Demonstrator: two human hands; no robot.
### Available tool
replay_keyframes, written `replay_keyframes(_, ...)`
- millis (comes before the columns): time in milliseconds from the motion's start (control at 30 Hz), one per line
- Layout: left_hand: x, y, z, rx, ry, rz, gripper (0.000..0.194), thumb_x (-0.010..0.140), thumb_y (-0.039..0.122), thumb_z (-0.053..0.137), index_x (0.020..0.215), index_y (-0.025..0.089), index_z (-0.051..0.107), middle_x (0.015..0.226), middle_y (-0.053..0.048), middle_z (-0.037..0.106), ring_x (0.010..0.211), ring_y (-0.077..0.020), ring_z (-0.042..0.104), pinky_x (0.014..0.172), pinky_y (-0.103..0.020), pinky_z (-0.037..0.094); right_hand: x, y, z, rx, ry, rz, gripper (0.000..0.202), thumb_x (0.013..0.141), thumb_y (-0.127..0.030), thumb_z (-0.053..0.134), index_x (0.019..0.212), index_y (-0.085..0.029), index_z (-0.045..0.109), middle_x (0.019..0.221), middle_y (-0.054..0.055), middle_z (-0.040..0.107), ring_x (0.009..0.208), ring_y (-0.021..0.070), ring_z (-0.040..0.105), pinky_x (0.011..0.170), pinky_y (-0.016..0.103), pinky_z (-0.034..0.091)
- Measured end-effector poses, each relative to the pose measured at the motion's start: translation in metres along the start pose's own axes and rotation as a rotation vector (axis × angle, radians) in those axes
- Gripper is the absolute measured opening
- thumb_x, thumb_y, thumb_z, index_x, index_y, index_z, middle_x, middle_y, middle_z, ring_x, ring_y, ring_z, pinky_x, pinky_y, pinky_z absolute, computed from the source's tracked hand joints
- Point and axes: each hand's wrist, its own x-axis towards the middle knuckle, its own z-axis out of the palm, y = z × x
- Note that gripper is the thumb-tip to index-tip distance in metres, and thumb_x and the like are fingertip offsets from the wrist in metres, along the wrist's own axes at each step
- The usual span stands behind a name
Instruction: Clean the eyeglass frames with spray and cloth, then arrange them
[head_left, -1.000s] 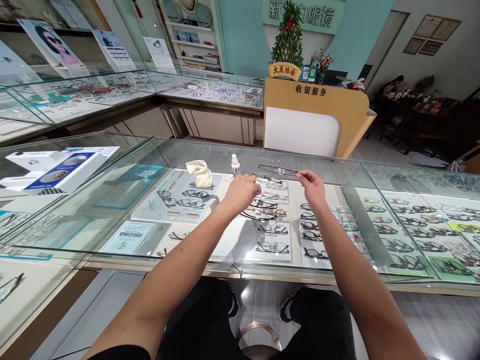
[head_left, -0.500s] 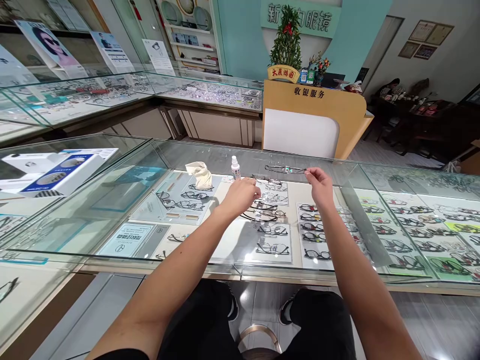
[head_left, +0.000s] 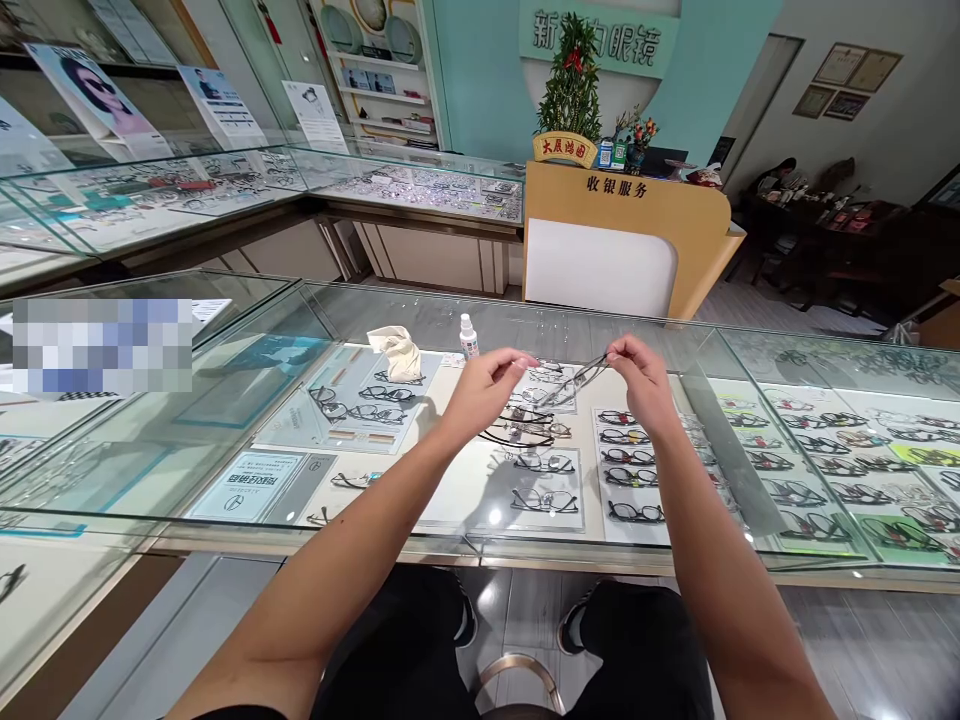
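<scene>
Glasses (head_left: 587, 377) tilt in gap between hands (head_left: 484, 392) (head_left: 646, 385)

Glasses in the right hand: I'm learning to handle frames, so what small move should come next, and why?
I'd probably bring the left hand over to steady the lower end of the glasses. The right hand seems to grip only their upper end, they slant down above the display case, and the left fingertips look near but not touching.

Glasses (head_left: 587, 374) between hands (head_left: 643, 382), above showcase (head_left: 448, 490)
</scene>
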Motion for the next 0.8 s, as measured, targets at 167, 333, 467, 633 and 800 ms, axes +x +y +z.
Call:
replay_keyframes(167, -0.010, 0.009, 0.018, -0.252, -0.285, -0.160, 0.041, 0.087, 0.059, 0.077, 0.091, 0.018, 0.081, 0.065, 0.000, 0.061, 0.057, -0.0119, 0.043, 0.055, -0.028, 0.033, -0.005, -0.006, 0.008, -0.004, -0.183, 0.042, 0.021, 0.094, -0.037, 0.055, 0.078, -0.025, 0.054, 0.081, 0.001, 0.054, 0.080, 0.0205, 0.048, 0.078, 0.035, 0.040)
replay_keyframes(333, -0.014, 0.007, 0.023, -0.346, -0.402, -0.237, 0.041, 0.081, 0.059, 0.084, 0.085, 0.018, 0.081, 0.052, 0.006, 0.037, 0.050, -0.0082, 0.024, 0.051, -0.028, 0.014, -0.005, -0.004, 0.012, 0.033, -0.215, 0.060, 0.024, 0.096, -0.041, 0.058, 0.078, -0.024, 0.055, 0.081, 0.000, 0.054, 0.080, 0.0191, 0.048, 0.078, 0.034, 0.039)
replay_keyframes(467, -0.012, 0.001, 0.024, -0.399, -0.338, -0.290, 0.041, 0.077, 0.060, 0.087, 0.084, 0.020, 0.083, 0.054, 0.003, 0.049, 0.051, -0.0097, 0.034, 0.051, -0.028, 0.022, -0.006, -0.002, 0.016, 0.079, -0.158, 0.072, 0.025, 0.096, -0.048, 0.066, 0.088, -0.025, 0.060, 0.078, -0.002, 0.052, 0.076, 0.0173, 0.045, 0.075, 0.033, 0.039)
replay_keyframes(633, -0.005, 0.000, 0.020, -0.464, -0.123, -0.220, 0.043, 0.072, 0.059, 0.091, 0.084, 0.018, 0.083, 0.085, -0.006, 0.077, 0.080, -0.0186, 0.064, 0.075, -0.032, 0.050, -0.012, 0.001, 0.029, 0.134, -0.238, 0.148, 0.032, 0.090, -0.057, 0.074, 0.093, -0.025, 0.069, 0.072, -0.004, 0.050, 0.071, 0.0160, 0.044, 0.071, 0.032, 0.038)
replay_keyframes(800, -0.002, -0.001, 0.017, -0.497, -0.074, -0.191, 0.044, 0.074, 0.059, 0.090, 0.086, 0.017, 0.083, 0.090, -0.007, 0.079, 0.085, -0.0196, 0.067, 0.083, -0.033, 0.052, -0.017, 0.001, 0.043, 0.183, -0.286, 0.192, 0.036, 0.087, -0.060, 0.077, 0.093, -0.024, 0.074, 0.073, -0.003, 0.056, 0.069, 0.0151, 0.045, 0.067, 0.031, 0.038)
